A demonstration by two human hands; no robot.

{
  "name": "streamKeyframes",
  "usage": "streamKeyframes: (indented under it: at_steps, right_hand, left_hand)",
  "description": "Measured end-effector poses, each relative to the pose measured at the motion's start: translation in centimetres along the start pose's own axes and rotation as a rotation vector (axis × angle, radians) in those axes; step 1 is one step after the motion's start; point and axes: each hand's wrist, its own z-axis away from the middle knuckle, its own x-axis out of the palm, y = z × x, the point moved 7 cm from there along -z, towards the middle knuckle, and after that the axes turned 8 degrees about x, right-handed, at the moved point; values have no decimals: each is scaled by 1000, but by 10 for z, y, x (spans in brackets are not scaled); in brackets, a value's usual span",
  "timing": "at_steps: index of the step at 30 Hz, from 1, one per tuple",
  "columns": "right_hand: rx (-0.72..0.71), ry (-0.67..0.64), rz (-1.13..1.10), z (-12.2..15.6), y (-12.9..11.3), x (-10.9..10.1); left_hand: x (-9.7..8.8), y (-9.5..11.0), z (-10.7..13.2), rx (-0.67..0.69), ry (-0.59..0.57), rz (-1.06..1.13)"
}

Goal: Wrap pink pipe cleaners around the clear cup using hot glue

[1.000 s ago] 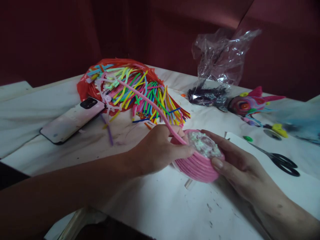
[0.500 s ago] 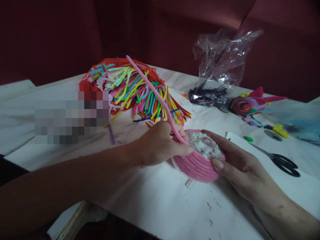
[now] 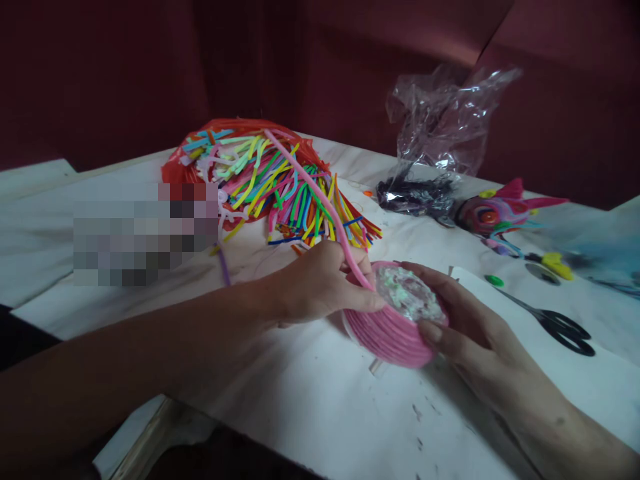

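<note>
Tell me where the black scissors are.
In the head view, the black scissors lie on the white table at far right, beyond the right hand, near a green button.

From my seat, the wound bowl (image 3: pixel 395 327) sits on the table (image 3: pixel 310 400) at centre, my left hand (image 3: pixel 320 283) at its nine o'clock, right hand (image 3: pixel 465 327) at three. Strip pile (image 3: pixel 280 183) lies at eleven, scissors (image 3: pixel 560 323) at three, plastic bag (image 3: pixel 440 133) at one.
</note>
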Motion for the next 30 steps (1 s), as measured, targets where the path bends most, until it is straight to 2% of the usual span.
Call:
streamKeyframes:
  at_steps: [6,9,15,19,30]
  right_hand:
    - [37,82,-44,2,4,2]
    - [24,77,-43,3,3,1]
    - [-12,32,-27,5,-1,0]
    - [-30,50,-35,4,-5,0]
    - [-3,143,174,9,-5,-11]
  left_hand:
    - [3,1,4,32,23,30]
    - [11,-1,5,11,33,56]
    - [23,1,11,65,173,78]
    - [19,10,14,168,290,-112]
    - [26,14,10,148,257,-180]
